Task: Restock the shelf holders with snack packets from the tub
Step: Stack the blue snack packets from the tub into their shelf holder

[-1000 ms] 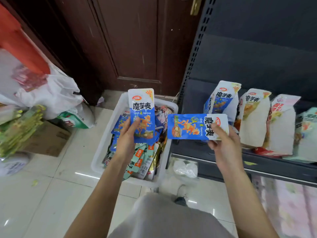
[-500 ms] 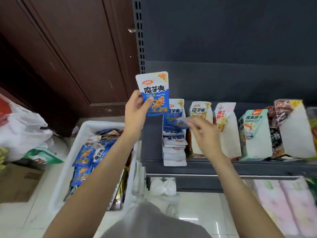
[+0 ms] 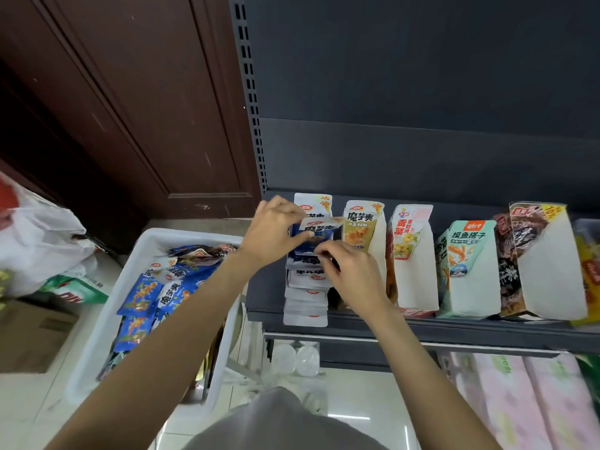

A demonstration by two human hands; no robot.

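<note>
A blue and white snack packet (image 3: 319,233) is held over the leftmost shelf holder (image 3: 312,204). My left hand (image 3: 271,233) pinches its left edge, my right hand (image 3: 352,274) pinches its lower right corner. Below it a row of white-backed packets (image 3: 306,297) lies stacked in that holder down to the shelf's front edge. The white tub (image 3: 97,319) stands on the floor to the left, holding several blue packets (image 3: 139,297).
Further holders stand along the dark shelf (image 3: 422,329): a yellow-green one (image 3: 362,225), a red-lettered one (image 3: 410,235), a teal one (image 3: 467,254) and a dark one (image 3: 532,241). White plastic bags (image 3: 39,235) and a cardboard box (image 3: 26,339) lie left. Pink packs (image 3: 526,401) sit below.
My left hand has brought its packet down from above the shelf to the leftmost holder. My right hand has moved in to pinch that packet; the one it held is no longer in it.
</note>
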